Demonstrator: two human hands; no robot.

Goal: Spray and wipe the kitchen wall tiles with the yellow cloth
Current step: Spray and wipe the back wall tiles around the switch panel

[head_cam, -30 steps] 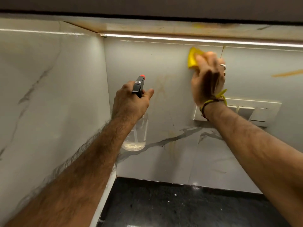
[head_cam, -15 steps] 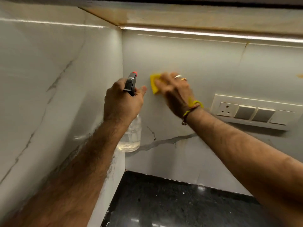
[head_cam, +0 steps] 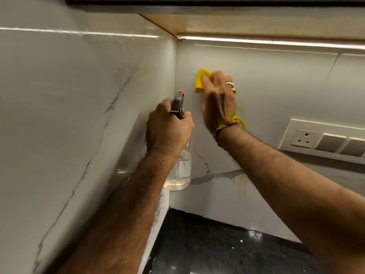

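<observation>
My right hand (head_cam: 218, 101) presses a yellow cloth (head_cam: 199, 82) flat against the back wall tile (head_cam: 272, 80), close to the corner and below the light strip. Most of the cloth is hidden under my fingers; only its left edge shows. My left hand (head_cam: 167, 131) grips a clear spray bottle (head_cam: 180, 173) by its black trigger head with a red nozzle (head_cam: 180, 93), held upright just in front of the corner, left of and below the cloth. The bottle holds clear liquid.
White marble-look tiles cover the left wall (head_cam: 69, 115) and the back wall. A white socket and switch panel (head_cam: 324, 140) sits on the back wall at right. A black speckled counter (head_cam: 217, 246) lies below. A cabinet underside with an LED strip (head_cam: 276, 41) runs overhead.
My right hand swept the cloth leftward along the back wall from above the switch panel toward the corner, then slightly up. The left hand keeps holding the bottle in about the same place.
</observation>
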